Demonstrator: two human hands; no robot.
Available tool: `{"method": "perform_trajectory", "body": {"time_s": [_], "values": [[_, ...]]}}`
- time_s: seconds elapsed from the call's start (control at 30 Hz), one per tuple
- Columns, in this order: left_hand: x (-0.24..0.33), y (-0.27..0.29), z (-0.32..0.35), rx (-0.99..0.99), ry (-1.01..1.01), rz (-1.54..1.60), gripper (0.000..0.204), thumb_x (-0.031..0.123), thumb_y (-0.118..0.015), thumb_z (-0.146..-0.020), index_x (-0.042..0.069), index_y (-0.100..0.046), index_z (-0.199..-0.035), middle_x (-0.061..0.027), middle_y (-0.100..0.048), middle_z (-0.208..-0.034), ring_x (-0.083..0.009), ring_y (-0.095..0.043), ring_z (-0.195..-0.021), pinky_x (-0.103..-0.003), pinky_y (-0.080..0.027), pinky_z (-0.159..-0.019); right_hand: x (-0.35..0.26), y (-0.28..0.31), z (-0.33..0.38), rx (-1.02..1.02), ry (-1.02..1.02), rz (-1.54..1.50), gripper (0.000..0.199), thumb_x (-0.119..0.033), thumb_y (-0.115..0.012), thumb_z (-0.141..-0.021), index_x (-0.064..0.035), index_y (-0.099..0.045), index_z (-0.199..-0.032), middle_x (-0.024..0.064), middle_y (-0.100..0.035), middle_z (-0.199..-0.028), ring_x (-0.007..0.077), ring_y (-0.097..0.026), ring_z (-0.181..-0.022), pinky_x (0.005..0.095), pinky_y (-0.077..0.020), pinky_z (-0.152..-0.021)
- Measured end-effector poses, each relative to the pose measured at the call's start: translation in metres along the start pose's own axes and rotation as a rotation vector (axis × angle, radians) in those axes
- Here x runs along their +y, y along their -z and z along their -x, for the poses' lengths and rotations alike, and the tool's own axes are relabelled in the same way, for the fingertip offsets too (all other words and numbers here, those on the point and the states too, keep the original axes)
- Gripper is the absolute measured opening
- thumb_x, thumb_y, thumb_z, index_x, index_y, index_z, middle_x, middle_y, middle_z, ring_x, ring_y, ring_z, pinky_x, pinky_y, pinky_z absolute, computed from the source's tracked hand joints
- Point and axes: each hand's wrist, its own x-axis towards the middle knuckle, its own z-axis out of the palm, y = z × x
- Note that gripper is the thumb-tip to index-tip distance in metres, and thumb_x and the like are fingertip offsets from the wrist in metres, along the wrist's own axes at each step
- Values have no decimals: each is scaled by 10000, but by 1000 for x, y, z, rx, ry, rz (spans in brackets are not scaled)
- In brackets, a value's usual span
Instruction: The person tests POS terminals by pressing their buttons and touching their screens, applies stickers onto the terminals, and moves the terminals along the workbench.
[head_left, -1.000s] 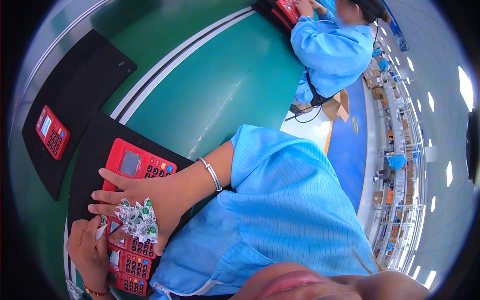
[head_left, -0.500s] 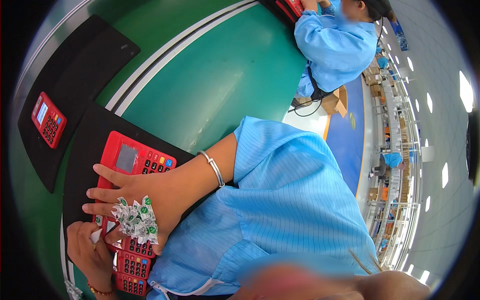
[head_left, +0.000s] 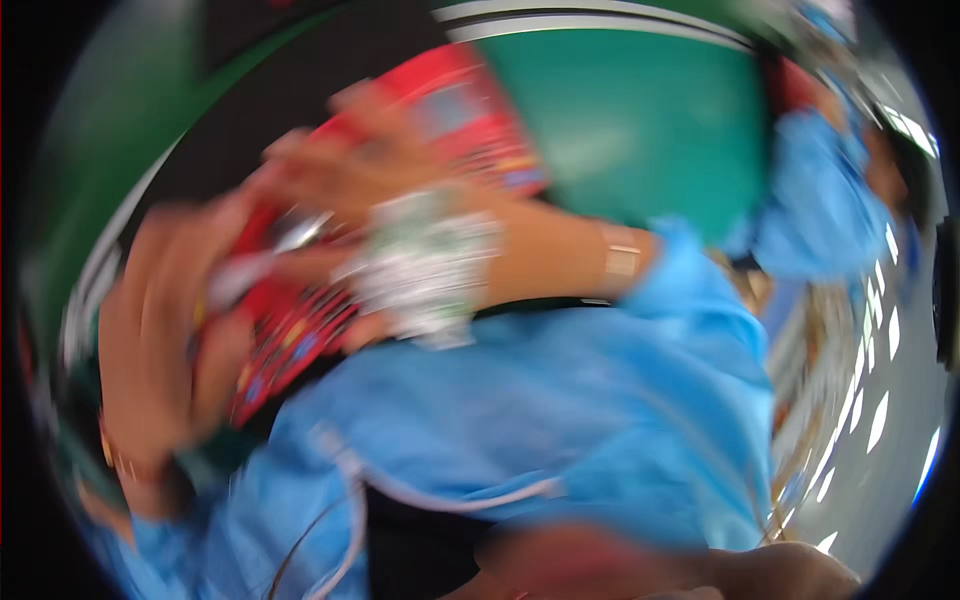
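Red handsets (head_left: pixel 300 310) lying blurred at left on a black mat (head_left: pixel 280 120) over the green tabletop (head_left: pixel 640 130); right hand (head_left: pixel 380 190) pressing down, seemingly steadying them, green-white packets (head_left: pixel 430 265) beneath; left hand (head_left: pixel 150 350) alongside. Fingers' grasp: cannot tell, too smeared.

Heavy motion blur smears the whole view; no edge is sharp. Light is bright and even, with no clear shadows. White streaks of glare run down the right rim. The fisheye bends everything toward a black border. The hands (head_left: pixel 330 190), the red device (head_left: pixel 440 110) and the blue sleeve (head_left: pixel 600 400) are soft smudges, detail lost
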Motion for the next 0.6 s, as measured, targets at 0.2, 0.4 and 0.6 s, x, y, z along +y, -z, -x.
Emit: {"method": "perform_trajectory", "body": {"time_s": [0.2,0.4,0.6], "values": [[-12,7,29,-162,184,-453,286,135,-635,-920,112,-676,-1202,-76,-595,-829,-274,-601,-681,-407,-468,-585,6,9,-10,-235,104,385,818,-825,-450,-811,-322,-568,-1445,242,-328,-1601,405,-335,-1474,608,-207,-1187],[10,18,2,-445,338,-542,270,254,-706,-887,104,-751,-1106,-76,-678,-802,-206,-656,-651,-358,-526,-550,-6,5,-18,-349,43,351,858,-827,-492,-781,-317,-547,-1469,236,-321,-1608,396,-307,-1491,584,-173,-1209],[3,15,-20,-371,315,-486,261,199,-663,-896,99,-732,-1128,-83,-632,-791,-258,-629,-657,-398,-508,-586,46,10,1,-164,310,495,869,-847,-482,-764,-333,-552,-1462,224,-351,-1597,394,-338,-1478,579,-187,-1204]]}}
